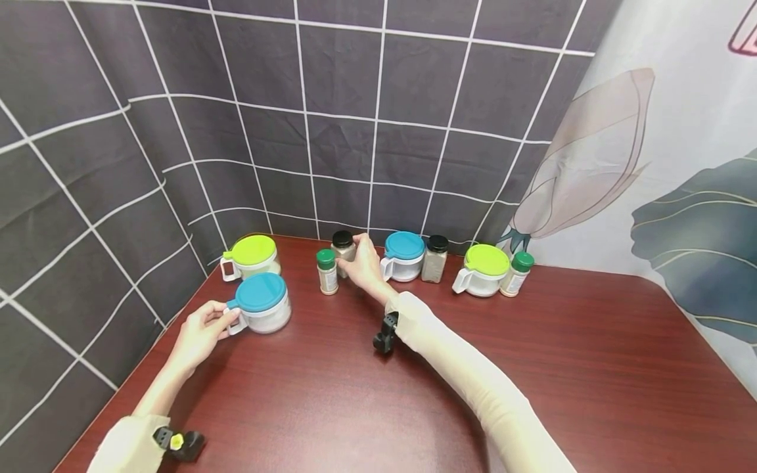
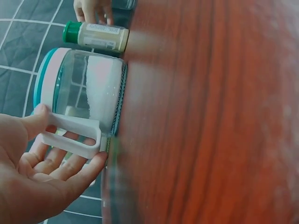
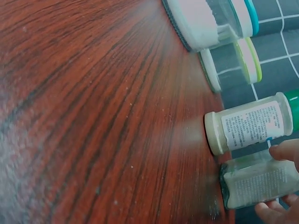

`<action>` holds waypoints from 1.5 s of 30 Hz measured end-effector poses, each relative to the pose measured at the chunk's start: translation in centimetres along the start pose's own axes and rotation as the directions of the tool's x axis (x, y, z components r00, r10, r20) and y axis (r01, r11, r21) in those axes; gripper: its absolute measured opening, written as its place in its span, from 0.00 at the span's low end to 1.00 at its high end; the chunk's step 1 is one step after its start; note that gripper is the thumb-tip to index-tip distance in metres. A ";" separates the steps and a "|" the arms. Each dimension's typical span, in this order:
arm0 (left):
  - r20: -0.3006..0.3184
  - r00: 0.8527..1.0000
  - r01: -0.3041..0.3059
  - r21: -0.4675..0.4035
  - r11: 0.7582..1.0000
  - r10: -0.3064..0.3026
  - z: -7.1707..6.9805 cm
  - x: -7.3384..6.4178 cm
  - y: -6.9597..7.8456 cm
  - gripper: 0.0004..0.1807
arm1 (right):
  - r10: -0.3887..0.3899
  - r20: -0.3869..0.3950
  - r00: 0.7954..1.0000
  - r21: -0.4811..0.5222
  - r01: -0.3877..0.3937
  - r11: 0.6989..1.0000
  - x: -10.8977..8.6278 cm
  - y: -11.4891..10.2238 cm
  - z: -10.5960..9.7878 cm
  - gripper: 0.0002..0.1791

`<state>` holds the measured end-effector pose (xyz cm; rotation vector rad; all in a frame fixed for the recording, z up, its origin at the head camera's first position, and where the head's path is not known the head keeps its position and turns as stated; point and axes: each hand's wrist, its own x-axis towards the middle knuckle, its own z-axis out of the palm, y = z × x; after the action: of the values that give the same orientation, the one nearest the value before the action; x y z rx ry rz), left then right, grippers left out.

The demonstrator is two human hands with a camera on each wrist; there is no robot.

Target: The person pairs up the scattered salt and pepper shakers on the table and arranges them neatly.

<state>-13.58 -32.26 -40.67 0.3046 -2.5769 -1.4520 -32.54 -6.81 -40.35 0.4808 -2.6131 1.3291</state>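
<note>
My left hand [image 1: 200, 333] holds the white handle [image 2: 77, 148] of a clear seasoning jar [image 1: 269, 320] with a blue lid. Its thumb presses near the lid, and the fingers lie behind the handle. White grains fill part of this jar, which stands upright on the table. At the back, my right hand [image 1: 365, 268] grips a square spice jar [image 3: 257, 184] with a black cap [image 1: 342, 239], thumb on one side and fingers on the other. Just left of that jar stands a green-capped shaker [image 1: 328, 279] with a printed label.
Behind the left jar sits a lime-lidded jar [image 1: 253, 251]. To the right along the wall stand another blue-lidded jar [image 1: 405, 253], a black-capped jar [image 1: 434, 263], a lime-lidded jar [image 1: 485, 266] and a green-capped shaker [image 1: 516, 279]. Tile-patterned cloth [image 1: 343, 144] hangs behind the reddish-brown table [image 1: 331, 394].
</note>
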 end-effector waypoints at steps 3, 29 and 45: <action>-0.013 1.000 -0.004 0.040 0.999 0.005 0.1 -0.1 0.3 0.17 | 0.004 -0.019 1.000 -0.015 -0.004 1.000 -0.1 -0.1 -0.1 0.30; -0.203 0.978 0.063 0.037 0.997 -0.054 1.6 -0.7 1.7 0.17 | -0.030 -0.080 0.996 -0.059 0.025 0.998 -0.8 -0.5 -1.2 0.29; -0.166 0.985 0.052 0.020 0.998 -0.048 2.3 -1.1 2.7 0.18 | -0.090 -0.092 0.992 -0.076 0.083 0.994 -1.7 -0.8 -2.7 0.29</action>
<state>-13.33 -28.73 -39.53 0.4754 -2.4724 -1.3499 -30.62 -4.70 -38.69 0.5001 -2.5223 1.1972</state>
